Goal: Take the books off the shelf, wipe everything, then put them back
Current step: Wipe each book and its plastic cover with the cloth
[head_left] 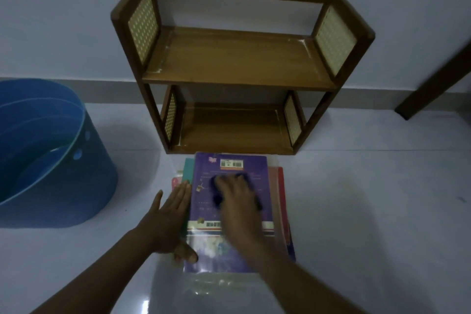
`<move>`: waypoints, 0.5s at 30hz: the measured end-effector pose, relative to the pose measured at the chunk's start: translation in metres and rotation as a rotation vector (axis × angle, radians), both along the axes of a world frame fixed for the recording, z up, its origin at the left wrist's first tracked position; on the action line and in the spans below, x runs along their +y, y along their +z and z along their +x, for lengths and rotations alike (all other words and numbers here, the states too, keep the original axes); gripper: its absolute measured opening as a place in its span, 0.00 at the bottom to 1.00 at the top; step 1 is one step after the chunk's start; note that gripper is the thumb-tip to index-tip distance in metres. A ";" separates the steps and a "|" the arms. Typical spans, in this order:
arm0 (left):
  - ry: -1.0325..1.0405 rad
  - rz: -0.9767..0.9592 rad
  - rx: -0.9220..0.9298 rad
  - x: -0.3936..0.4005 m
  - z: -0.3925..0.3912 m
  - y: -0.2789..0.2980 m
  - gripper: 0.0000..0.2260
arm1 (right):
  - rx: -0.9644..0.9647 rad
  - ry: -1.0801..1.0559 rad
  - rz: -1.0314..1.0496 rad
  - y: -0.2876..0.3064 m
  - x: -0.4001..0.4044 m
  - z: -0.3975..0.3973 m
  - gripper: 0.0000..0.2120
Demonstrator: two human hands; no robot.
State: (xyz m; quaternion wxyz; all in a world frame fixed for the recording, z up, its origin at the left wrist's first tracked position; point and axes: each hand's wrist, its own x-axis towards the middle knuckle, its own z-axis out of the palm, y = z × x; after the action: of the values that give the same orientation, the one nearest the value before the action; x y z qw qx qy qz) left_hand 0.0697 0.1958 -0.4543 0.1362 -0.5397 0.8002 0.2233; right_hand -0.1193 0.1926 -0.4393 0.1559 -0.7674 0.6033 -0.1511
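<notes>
Books (230, 211) lie in a flat stack on a pale, glossy floor (356, 211), just in front of a small wooden two-tier shelf (237, 66) that stands against a light wall (63, 7). Both tiers of the shelf are bare boards, and its end panels are cream with a grid of small holes. To the left of the shelf and the stack sits a large round blue plastic bucket (51, 155), partly cut off by the frame edge. A dark wooden beam (433, 81) slants down the wall at the far right. The stack's long axis runs from the viewer toward the shelf, its far short edge nearly touching the shelf's base. The top book has a purple cover (204, 201) with a white label near its far edge and a white and red band across the near half; edges of teal, pink and red books show beneath it on both sides, and a clear plastic sleeve sticks out at the near end. The left hand (169, 219) lies flat with straight fingers along the stack's left edge, its thumb touching the near left corner of the purple cover. The right hand (237, 201), blurred, presses a dark blue cloth (216, 186) onto the middle of the purple cover; whether its fingers curl round the cloth cannot be told.
</notes>
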 end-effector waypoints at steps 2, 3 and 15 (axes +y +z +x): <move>-0.004 -0.008 -0.010 0.000 0.001 -0.002 0.62 | 0.012 0.281 -0.035 -0.007 0.052 0.003 0.29; -0.005 -0.009 -0.008 0.001 0.002 -0.004 0.62 | 0.017 0.354 -0.045 -0.013 0.063 -0.004 0.30; -0.376 -0.208 -0.039 0.040 0.007 0.000 0.60 | -0.068 -0.358 0.028 -0.051 0.058 -0.168 0.26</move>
State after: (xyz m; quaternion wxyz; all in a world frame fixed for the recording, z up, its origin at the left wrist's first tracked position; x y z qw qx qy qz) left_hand 0.0767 0.2363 -0.4543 0.1346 -0.3964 0.9026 0.0999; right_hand -0.2871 0.2507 -0.4901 0.1575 -0.6401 0.7265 -0.1940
